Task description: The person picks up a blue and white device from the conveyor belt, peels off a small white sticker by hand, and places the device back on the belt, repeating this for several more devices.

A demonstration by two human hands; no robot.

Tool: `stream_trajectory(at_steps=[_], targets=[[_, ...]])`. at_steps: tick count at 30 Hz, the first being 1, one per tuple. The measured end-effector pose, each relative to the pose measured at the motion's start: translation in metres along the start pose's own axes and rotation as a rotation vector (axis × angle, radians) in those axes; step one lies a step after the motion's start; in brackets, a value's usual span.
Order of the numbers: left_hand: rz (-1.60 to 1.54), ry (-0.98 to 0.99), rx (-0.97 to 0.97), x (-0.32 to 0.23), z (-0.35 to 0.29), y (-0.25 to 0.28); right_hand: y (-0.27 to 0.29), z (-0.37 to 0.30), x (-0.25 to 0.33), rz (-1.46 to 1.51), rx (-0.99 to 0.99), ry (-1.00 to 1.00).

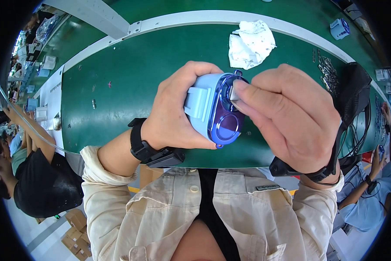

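Note:
My left hand (171, 106) is wrapped round a light blue plastic device (198, 104) with a clip on its side and a shiny dark blue-purple face with round rings. The device is held above the green table, its glossy face turned to the right. My right hand (286, 113) pinches a small whitish piece (234, 93) between thumb and forefinger, against the upper ring of that face. The fingertips hide most of the piece, so its exact kind does not show.
A crumpled white cloth (251, 44) lies behind my hands on the green table (104, 78). Metal clips (328, 71) are heaped at the right, beside a black bag-like item (354, 91) with cables. A similar blue device (339, 28) stands beyond the white rail (204, 17). Other people sit at both sides.

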State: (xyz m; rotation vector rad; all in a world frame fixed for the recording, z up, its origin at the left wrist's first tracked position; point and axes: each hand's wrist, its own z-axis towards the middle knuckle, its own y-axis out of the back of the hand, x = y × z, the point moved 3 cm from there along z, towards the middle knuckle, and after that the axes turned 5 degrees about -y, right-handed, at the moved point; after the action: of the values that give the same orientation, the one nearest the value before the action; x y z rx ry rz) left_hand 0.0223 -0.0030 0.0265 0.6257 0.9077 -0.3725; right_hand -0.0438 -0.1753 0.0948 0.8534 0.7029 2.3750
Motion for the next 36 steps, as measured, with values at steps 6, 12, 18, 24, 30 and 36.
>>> stream_trajectory(at_steps=[6,12,18,24,30,36], targets=[[0.063,-0.019,-0.031,-0.003,0.001,0.001,-0.003,0.0,-0.004,-0.045,-0.082,0.055],[0.055,-0.016,-0.021,0.001,0.001,0.001,-0.003,-0.002,-0.005,-0.052,-0.054,0.047],[0.075,-0.017,-0.004,0.0,0.003,0.002,-0.005,0.001,-0.001,-0.065,0.009,-0.002],[0.067,0.076,-0.159,-0.002,-0.005,-0.002,-0.013,-0.004,0.012,-0.094,-0.06,-0.058],[0.231,-0.036,-0.283,0.003,-0.008,-0.003,-0.018,-0.008,0.019,0.041,0.03,-0.292],[-0.092,-0.076,-0.187,0.004,-0.009,-0.006,-0.005,0.001,-0.007,0.403,0.065,-0.444]])
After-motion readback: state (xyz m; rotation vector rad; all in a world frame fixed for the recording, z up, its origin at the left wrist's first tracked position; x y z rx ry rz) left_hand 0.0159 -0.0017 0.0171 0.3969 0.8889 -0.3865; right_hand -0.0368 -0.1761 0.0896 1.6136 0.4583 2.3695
